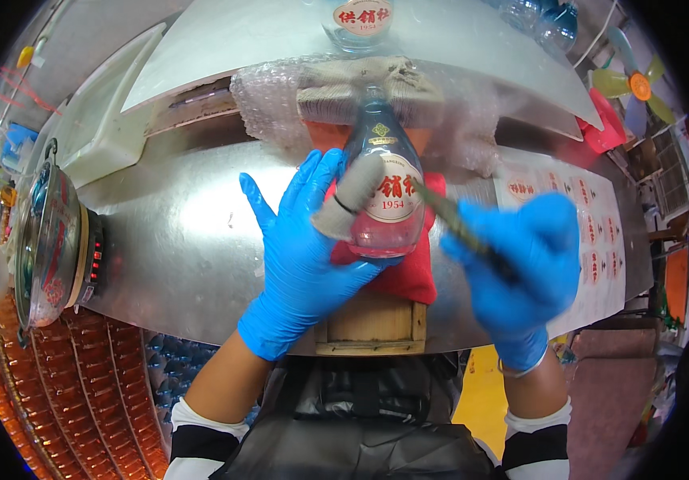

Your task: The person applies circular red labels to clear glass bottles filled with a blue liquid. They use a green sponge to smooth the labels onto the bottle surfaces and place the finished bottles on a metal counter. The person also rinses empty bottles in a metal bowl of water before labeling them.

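A clear glass bottle with an oval cream label lies tilted on a red cloth, its neck on a cloth-wrapped support. My left hand, in a blue glove, spreads its fingers at the bottle's left side. One finger wears a grey-white cover and touches the label; the thumb reaches the bottle's base. Blurred by motion, my gloved right hand grips a slim dark-green tool. Its tapered tip is at the label's right edge; its exact kind is unclear.
A sheet of labels lies right of the bottle. Bubble wrap covers the support's sides. Another bottle stands on the pale raised board. A round lidded appliance sits at left, a white bin behind it, a fan at far right.
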Tool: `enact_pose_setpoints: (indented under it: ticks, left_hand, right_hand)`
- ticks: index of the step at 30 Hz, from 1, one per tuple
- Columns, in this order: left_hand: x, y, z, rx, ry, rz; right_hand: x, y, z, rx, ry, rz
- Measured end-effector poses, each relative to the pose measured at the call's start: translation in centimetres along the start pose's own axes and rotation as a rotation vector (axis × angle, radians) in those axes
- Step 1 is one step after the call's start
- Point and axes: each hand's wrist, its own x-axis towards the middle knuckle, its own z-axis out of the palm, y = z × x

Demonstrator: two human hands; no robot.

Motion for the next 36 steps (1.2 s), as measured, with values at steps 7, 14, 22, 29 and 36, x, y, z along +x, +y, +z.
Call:
enact_pose_setpoints:
  ticks: [7,14,22,29,36]
  left_hand:
    - [-0.5,-1.2,0.5,-0.055,0.015,-0.087]
    - [-0.4,-2.0,1.4,-0.234,0.035,-0.096]
    - [0.2,-2.7,1.1,-0.365,-0.118,-0.185]
    - [1.1,-1.9,1.4,-0.623,-0.045,-0.168]
    - [0.9,-3.1,0.7,-0.256,-0.149,0.004]
  right_hand:
    - [2.1,-0.1,2.4,-0.101,-0.146,-0.246]
    - [-0.4,-0.8,-0.6,0.069,-0.446,-0.124]
    - [-2.5,3.6,-1.6,-0.128,-0.332,-0.395]
    - [-2.3,4.5,-1.8,0.079,-0.264,-0.138]
    - [-2.4,0.5,2.2,0.808,0.053,1.111]
